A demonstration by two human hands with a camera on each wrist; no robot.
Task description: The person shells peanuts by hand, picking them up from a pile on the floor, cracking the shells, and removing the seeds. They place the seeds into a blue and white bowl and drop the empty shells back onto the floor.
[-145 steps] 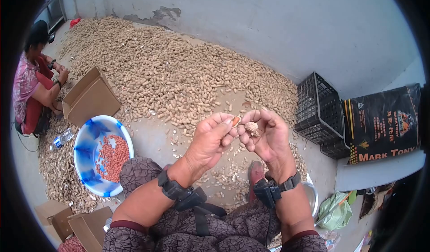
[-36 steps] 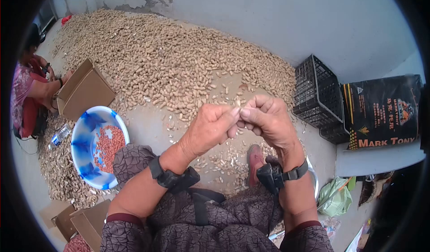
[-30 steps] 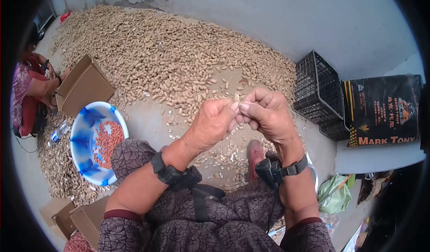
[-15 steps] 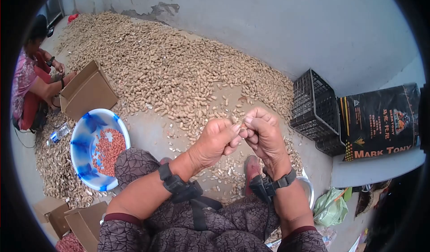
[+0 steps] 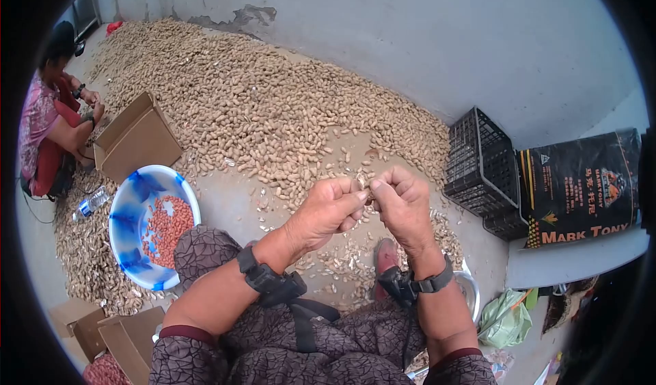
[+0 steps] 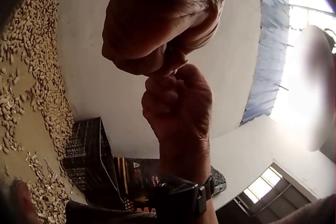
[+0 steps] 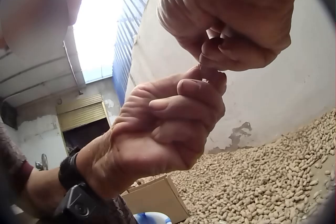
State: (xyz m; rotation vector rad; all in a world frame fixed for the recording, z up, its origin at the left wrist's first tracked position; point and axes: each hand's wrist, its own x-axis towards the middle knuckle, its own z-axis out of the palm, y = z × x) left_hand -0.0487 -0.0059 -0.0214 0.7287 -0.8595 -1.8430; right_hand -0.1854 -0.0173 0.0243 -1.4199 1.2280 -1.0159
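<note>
The peanut (image 5: 370,192) is at the meeting point of the two hands, above the floor, mostly hidden by the fingertips; whether its shell is whole or split cannot be determined.

Left hand (image 5: 331,208): fingers curled inward, thumb and forefinger pinching the peanut from the left. Right hand (image 5: 402,200): thumb and forefinger pinching it from the right, remaining fingers folded toward the palm. Both wrist views show the fingertips touching.

Handling characteristics (judged): very light; shell dry, stiff and brittle, with a rough surface that should resist slipping. The kernel inside is likely firm but smooth, with a thin skin that may rub off, and could slide from a loose pinch. Take hold at the two ends or along the seam, using thumb pad against forefinger; apply pressure gradually, since excess force may crush the kernel.

Surroundings: a heap of unshelled peanuts (image 5: 260,104) covers the far floor against the wall. Shell fragments (image 5: 342,262) are scattered below the hands. At left, a blue-and-white basin (image 5: 130,214) contains reddish kernels (image 5: 167,231), with an open cardboard box (image 5: 140,142) just beyond it. At right stand a black plastic crate (image 5: 482,156) and a printed sack (image 5: 581,190).
</note>
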